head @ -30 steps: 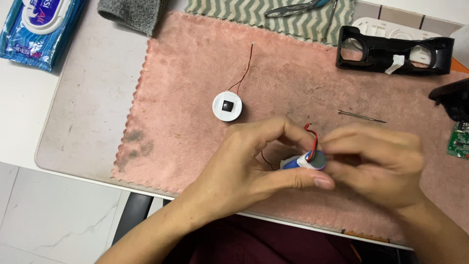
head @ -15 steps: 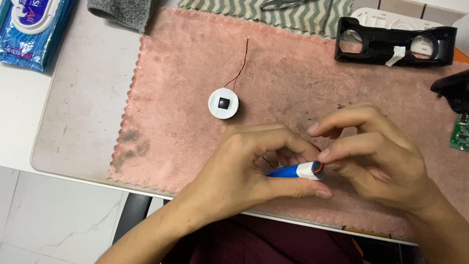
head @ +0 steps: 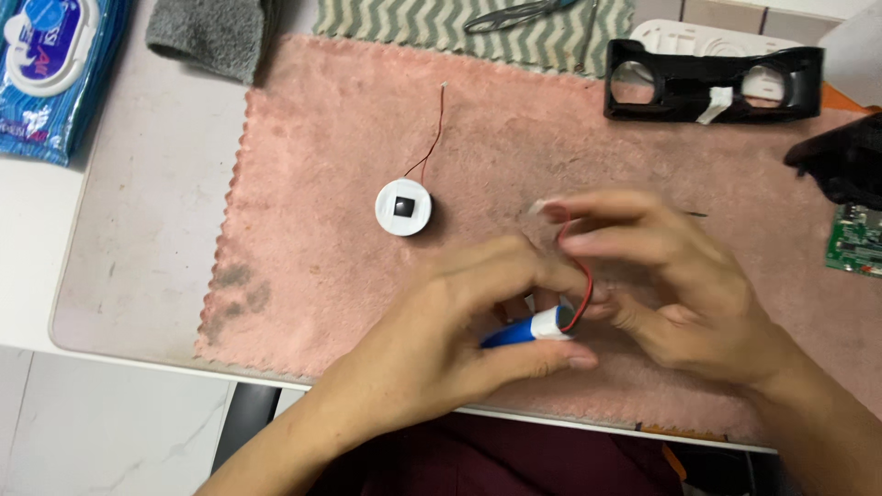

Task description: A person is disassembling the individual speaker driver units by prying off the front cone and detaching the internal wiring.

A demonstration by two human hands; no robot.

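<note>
My left hand (head: 459, 340) grips a small blue cylindrical battery with a white end cap (head: 531, 329) between thumb and fingers, low over the pink cloth (head: 322, 184). A red wire (head: 582, 276) curves up from the cap. My right hand (head: 675, 285) pinches that wire near its upper end with thumb and forefinger, blurred by motion. A white round disc with a black square centre (head: 403, 207) and a thin red-black lead lies on the cloth, left of and above both hands, untouched.
A black two-hole plastic housing (head: 712, 83) lies at the back right, a green circuit board (head: 854, 241) and a black part (head: 845, 161) at the right edge. Wet-wipes pack (head: 46, 73) far left, grey cloth (head: 211, 32), zigzag cloth with pliers (head: 514, 14) at the back.
My right hand has lifted and pulled the red wire up and away from the battery cap; the left hand keeps holding the battery. The view has shifted slightly.
</note>
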